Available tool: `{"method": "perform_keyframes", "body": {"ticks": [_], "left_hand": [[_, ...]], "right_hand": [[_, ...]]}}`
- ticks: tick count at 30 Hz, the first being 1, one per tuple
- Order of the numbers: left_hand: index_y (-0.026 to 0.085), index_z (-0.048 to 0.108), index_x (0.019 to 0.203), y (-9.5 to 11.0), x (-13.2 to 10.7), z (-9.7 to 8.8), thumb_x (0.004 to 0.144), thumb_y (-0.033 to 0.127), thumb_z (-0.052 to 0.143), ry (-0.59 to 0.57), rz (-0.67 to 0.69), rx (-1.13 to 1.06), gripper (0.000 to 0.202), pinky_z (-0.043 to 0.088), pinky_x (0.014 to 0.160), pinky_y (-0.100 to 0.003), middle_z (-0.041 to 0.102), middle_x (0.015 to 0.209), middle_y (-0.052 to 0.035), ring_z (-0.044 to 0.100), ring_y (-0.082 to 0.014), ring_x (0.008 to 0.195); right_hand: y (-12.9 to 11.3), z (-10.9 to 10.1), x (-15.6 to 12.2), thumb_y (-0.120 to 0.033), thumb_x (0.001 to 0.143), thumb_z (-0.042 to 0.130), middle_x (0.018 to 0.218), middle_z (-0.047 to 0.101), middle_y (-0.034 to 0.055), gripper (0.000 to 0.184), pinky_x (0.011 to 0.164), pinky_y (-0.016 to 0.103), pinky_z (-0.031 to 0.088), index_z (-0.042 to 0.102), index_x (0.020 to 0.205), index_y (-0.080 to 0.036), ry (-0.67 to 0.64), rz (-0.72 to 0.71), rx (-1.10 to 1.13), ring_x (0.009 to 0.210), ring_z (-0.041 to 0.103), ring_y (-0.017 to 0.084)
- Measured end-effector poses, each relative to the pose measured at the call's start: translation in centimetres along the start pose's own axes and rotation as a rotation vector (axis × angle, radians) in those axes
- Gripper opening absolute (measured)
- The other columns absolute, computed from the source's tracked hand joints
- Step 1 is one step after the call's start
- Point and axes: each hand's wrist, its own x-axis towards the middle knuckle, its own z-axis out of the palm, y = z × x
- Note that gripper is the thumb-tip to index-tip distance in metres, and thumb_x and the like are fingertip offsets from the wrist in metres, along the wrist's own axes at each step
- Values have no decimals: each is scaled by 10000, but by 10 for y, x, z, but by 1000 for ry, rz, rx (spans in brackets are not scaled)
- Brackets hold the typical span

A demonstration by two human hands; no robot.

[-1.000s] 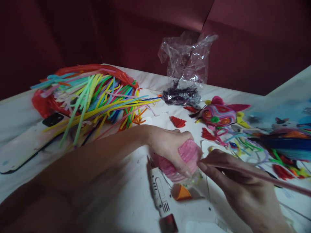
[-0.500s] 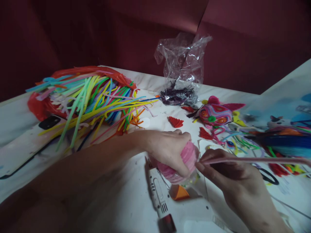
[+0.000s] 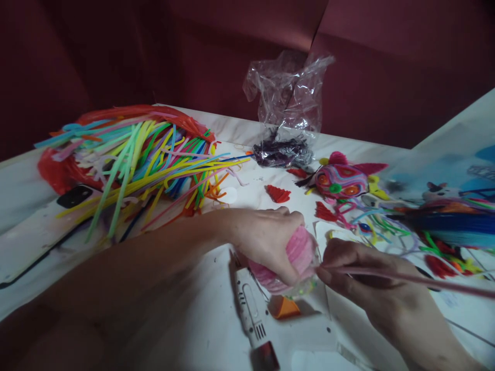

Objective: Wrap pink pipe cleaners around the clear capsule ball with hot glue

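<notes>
My left hand is wrapped over a rounded form covered in pink pipe cleaner, its fingers closed round the top and near side. A clear part with green and yellow specks shows at the form's lower right. Close on the right, my right hand pinches a pale pink pipe cleaner beside the form, and the long free end runs off to the right. Under the form lies an orange piece. A white tool with a dark red tip, perhaps a glue gun, lies just left of it.
A heap of coloured pipe cleaners spreads at the left beside a phone. Behind stands a clear plastic bag with dark strands. A colourful mask-like face, red pleated pieces and a blue bundle lie about the table.
The free end of the pink pipe cleaner has swung lower. My right hand has turned slightly and shifted a little right and down. My left hand keeps its hold.
</notes>
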Motion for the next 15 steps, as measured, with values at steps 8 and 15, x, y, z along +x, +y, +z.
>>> {"method": "perform_keyframes", "body": {"ticks": [8,15], "left_hand": [[195,455,1085,0,0,2,564,507,635,-6,19,5,633,464,683,-327,523,1027,-75,548,-231,882],[188,445,1097,2,-1,1,574,497,637,-3,40,17,637,444,693,-323,510,1016,-62,534,-229,898]], "right_hand": [[2,-8,2,-369,905,738,706,475,45,362,508,110,334,605,708,-96,-59,7,-51,601,438,125],[11,-7,12,-306,928,742,766,483,41,239,603,102,415,639,820,-120,-101,-30,76,684,474,134]]}}
